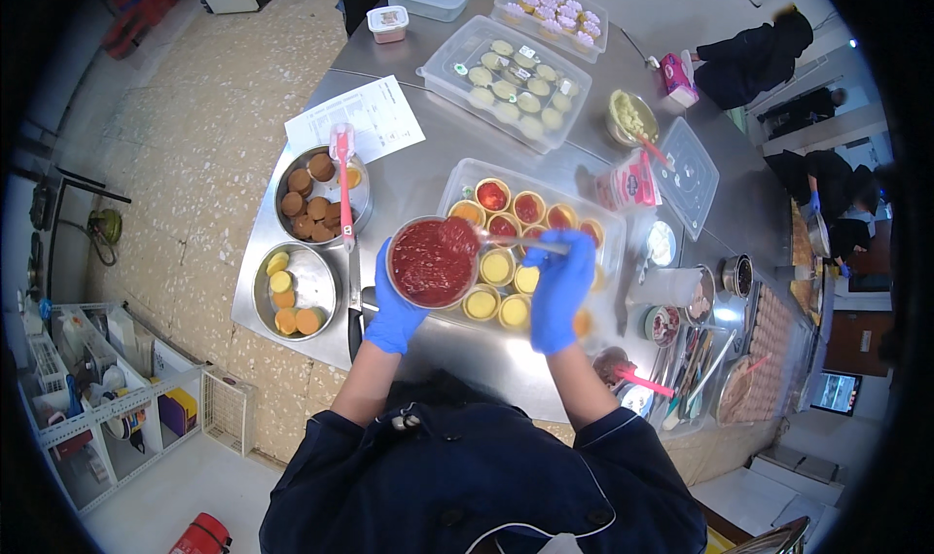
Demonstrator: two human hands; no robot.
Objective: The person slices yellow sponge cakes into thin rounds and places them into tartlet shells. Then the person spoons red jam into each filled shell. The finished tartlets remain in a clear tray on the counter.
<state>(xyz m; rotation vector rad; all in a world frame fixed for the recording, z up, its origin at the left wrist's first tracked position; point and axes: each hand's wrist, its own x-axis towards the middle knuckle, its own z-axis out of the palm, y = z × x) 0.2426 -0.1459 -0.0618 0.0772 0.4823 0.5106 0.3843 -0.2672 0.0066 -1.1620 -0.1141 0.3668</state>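
Observation:
My left hand (394,313), in a blue glove, grips a round bowl (425,305) of dark red jam-like filling (428,262). In my right hand (564,286), also gloved, is a spoon (520,243); its head, blurred, sits by the right side of the filling. Just beyond and under both hands lies a clear plastic tray (616,218) of small round cakes in cups. Several at the back have red tops, such as one cake (492,196); nearer ones are plain yellow, such as another cake (481,303). The right hand covers part of the tray.
To the left stand a metal bowl (364,199) of brown cake pieces with a pink spatula (344,194), a pan (333,313) of yellow pieces and a knife (355,306). Farther back are a lidded box (428,71) and a cream bowl (613,131). Tools (696,379) crowd the right.

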